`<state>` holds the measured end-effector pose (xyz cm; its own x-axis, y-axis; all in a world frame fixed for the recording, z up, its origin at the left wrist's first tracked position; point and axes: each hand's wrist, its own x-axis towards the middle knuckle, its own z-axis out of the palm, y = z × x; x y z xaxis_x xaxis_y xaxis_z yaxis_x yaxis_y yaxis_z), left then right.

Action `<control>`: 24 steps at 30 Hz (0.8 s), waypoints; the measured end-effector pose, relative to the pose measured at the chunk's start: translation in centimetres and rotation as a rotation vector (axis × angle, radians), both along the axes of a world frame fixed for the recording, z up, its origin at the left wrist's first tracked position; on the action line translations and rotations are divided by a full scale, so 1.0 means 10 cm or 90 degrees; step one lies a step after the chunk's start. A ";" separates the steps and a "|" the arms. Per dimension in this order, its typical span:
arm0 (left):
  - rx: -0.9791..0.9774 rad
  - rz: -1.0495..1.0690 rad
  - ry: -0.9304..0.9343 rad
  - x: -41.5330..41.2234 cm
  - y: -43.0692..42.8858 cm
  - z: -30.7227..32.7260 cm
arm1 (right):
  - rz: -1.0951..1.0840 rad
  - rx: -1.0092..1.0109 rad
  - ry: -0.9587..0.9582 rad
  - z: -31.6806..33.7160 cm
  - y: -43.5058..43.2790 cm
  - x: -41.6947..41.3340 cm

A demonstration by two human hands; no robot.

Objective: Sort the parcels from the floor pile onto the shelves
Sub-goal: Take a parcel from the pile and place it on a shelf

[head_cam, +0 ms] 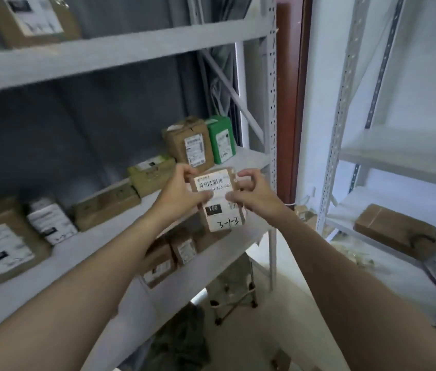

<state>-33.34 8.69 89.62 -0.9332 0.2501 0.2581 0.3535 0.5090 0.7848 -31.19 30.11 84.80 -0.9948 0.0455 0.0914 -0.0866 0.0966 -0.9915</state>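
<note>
A: What's hidden?
B: Thumbs cover part of the label on the small brown cardboard parcel; the far boxes blur.
A: Held?
B: The left hand and right hand both pinch it, over the grey shelf's right end.

We are seeing bright white light coming in on the right, while the left shelves are sitting dim, blurry and bending at the edges.
</note>
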 end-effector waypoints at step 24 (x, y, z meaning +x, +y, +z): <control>0.327 0.332 0.377 1.61 -3.69 2.62 | 0.144 -0.065 0.455 3.22 -4.11 0.56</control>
